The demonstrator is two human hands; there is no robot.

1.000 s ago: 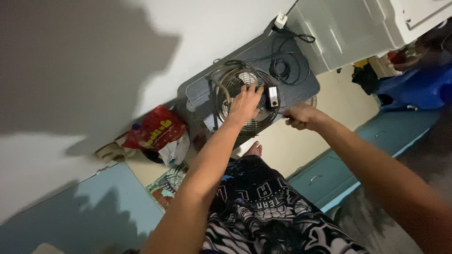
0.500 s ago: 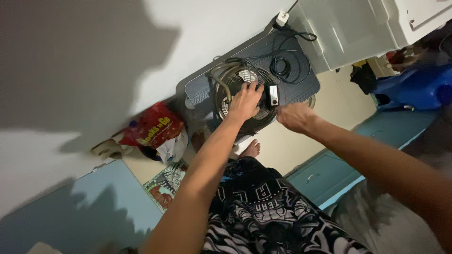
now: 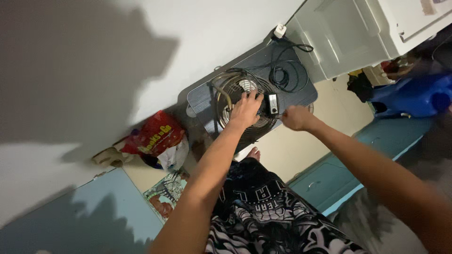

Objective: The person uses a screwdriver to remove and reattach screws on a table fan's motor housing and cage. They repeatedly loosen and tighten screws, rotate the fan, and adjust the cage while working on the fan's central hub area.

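On the dark grey bench [image 3: 292, 89] against the white wall, your left hand [image 3: 246, 109] lies spread over the wire guard of the round fan [image 3: 242, 106], fingers apart and pressing on the grille rather than closed around anything. Your right hand [image 3: 295, 117] is curled into a loose fist at the fan's right edge, just beside the small black-and-white box [image 3: 272, 104] fixed to the guard; whether that grip pinches a screw or clip, you cannot tell from this view. The fan lies flat at the near end of the bench, guard in place over the blades, so the work looks early: nothing appears taken apart yet. A black cable [image 3: 285, 70] coils beyond it towards a white plug [image 3: 280, 31] at the wall. A red bag [image 3: 153, 138] sits on the floor to the left.
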